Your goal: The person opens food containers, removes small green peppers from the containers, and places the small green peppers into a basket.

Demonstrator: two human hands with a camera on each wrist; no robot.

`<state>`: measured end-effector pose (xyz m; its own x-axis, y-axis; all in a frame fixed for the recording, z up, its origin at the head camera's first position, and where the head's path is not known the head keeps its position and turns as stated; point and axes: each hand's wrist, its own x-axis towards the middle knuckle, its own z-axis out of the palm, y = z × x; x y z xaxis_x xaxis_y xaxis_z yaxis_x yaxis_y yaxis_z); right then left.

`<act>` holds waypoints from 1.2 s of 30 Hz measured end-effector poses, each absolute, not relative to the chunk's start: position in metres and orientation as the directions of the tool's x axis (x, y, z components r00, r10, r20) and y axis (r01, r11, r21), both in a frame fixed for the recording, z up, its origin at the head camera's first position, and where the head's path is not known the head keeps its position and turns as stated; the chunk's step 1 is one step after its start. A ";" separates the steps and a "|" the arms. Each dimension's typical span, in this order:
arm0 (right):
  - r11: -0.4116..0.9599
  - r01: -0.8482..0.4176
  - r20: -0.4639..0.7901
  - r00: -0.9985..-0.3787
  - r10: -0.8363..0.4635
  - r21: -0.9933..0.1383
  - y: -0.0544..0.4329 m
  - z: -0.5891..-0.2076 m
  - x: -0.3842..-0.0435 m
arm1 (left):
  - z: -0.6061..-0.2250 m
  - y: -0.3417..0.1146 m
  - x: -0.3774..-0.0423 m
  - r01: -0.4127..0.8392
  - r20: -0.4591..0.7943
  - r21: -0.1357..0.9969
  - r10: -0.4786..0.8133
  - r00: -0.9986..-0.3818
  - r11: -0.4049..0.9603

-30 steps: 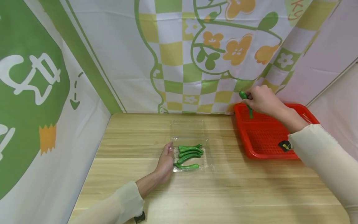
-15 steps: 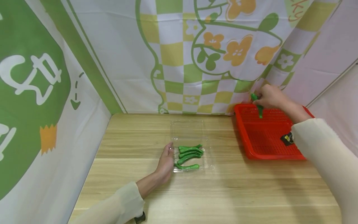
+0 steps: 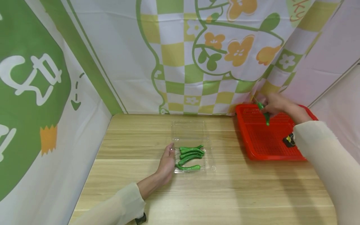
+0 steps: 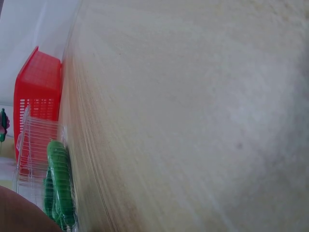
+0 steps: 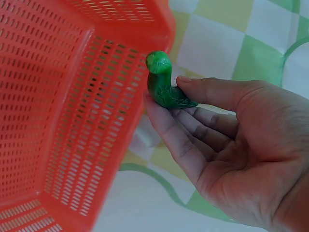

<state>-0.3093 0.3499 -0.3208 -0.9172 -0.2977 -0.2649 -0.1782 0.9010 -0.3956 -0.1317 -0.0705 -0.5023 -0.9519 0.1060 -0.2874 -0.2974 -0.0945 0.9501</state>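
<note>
My left hand point(image 3: 166, 164) holds the left side of a clear plastic box point(image 3: 187, 130), whose lid lies open toward the wall. Inside lie several green chili peppers point(image 3: 191, 158), one a little apart from the others; the left wrist view shows the peppers point(image 4: 60, 179) close up through the plastic. My right hand point(image 3: 277, 104), slightly blurred, pinches one green chili pepper point(image 3: 265, 115) over the far part of a red basket point(image 3: 247, 143). In the right wrist view, thumb and fingers grip that chili pepper point(image 5: 161, 84) beside the basket wall.
The red basket stands at the right of the wooden table point(image 3: 168, 197), near the back wall. A patterned cloth point(image 3: 171, 56) hangs behind the table. A small black device point(image 3: 288, 140) sits at my right wrist. Bare wood lies between box and basket.
My right hand has moved right and slightly down with the chili pepper, from the basket's far left corner to over its inside. The left hand and box have stayed put.
</note>
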 end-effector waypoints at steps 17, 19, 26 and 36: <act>0.903 -0.016 -0.482 -0.842 -0.244 -0.429 0.357 -0.346 -0.309 | -0.503 -0.070 -0.132 -0.300 -0.293 0.951 0.098 -0.951 -0.075; 0.906 -0.005 -0.495 -0.836 -0.236 -0.423 0.358 -0.349 -0.310 | -0.503 -0.070 -0.132 -0.298 -0.291 0.952 0.092 -0.952 -0.076; 0.928 -0.017 -0.577 -0.778 -0.247 -0.373 0.355 -0.359 -0.312 | -0.502 -0.071 -0.132 -0.295 -0.289 0.952 0.084 -0.954 -0.075; 0.931 0.021 -0.627 -0.745 -0.228 -0.364 0.352 -0.373 -0.311 | -0.501 -0.070 -0.131 -0.287 -0.280 0.955 0.098 -0.955 -0.074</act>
<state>-0.3112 0.3522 -0.3733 -0.7446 -0.2278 -0.6275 0.0214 0.9313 -0.3636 -0.1307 -0.0704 -0.5015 -0.9551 0.0980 -0.2796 -0.2872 -0.0740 0.9550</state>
